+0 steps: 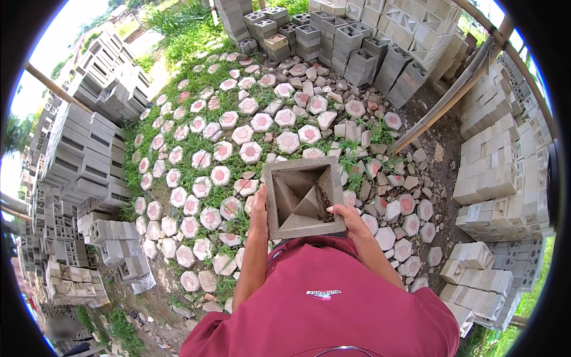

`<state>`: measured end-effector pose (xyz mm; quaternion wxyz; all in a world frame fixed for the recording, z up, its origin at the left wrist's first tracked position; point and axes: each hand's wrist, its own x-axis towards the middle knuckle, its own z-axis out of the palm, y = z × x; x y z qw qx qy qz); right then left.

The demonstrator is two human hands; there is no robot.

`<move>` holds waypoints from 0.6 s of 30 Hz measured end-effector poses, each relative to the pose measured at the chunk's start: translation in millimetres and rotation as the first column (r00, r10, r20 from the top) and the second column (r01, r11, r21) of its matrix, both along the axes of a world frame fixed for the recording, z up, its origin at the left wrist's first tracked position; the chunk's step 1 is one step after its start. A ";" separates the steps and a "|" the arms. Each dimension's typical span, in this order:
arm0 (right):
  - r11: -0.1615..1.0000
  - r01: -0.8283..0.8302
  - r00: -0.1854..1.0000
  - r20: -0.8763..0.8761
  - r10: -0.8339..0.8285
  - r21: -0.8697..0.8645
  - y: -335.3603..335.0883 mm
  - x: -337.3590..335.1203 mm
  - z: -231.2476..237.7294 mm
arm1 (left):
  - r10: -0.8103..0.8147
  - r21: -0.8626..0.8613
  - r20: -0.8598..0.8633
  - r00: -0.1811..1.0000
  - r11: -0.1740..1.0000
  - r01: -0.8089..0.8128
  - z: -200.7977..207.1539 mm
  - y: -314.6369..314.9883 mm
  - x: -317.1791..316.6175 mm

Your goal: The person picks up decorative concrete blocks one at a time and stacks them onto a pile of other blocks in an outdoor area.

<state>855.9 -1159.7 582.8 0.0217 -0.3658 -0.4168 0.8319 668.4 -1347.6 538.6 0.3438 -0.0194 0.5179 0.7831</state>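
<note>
Close in front of my body I hold a square grey concrete block (307, 225) with a hollow front and slanted triangular faces inside it. My left hand (259, 209) is pressed along the block's left side, its fingers partly hidden behind the edge. On the right side my right hand (350, 219) grips the lower corner, with the thumb laid over the rim. Some dark dirt lies in the block's hollow. The underside and back of the block are out of sight.
Hexagonal pavers (262, 122) with pink centres lie across grass and rubble (380, 189). Grey hollow blocks (83, 154) are stacked on the left, more blocks (348, 50) stand at the back, and pale blocks (491, 157) rise on the right. A wooden pole (437, 110) leans at the right.
</note>
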 end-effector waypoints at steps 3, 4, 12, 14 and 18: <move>1.000 0.014 0.999 0.036 -0.014 -0.001 23.3 -41.4 3.8 | -0.010 -0.072 0.012 1.000 0.997 0.011 -2.9 17.6 -44.1; 1.000 0.009 0.999 0.040 -0.009 0.004 31.5 -55.0 4.8 | -0.005 -0.096 -0.009 1.000 0.995 0.004 -6.2 24.9 -57.5; 0.999 -0.023 1.000 -0.016 0.023 0.032 153.9 -191.5 -18.9 | 0.041 -0.042 -0.031 0.999 0.998 -0.042 11.6 148.5 -175.4; 0.999 -0.042 0.998 -0.048 0.042 0.006 187.4 -236.2 -22.5 | 0.050 -0.144 -0.146 0.988 0.987 -0.071 29.7 180.7 -208.4; 0.997 -0.042 0.996 -0.073 0.046 0.060 238.7 -303.4 -23.6 | 0.010 -0.129 -0.118 0.993 0.991 -0.025 42.9 231.8 -280.0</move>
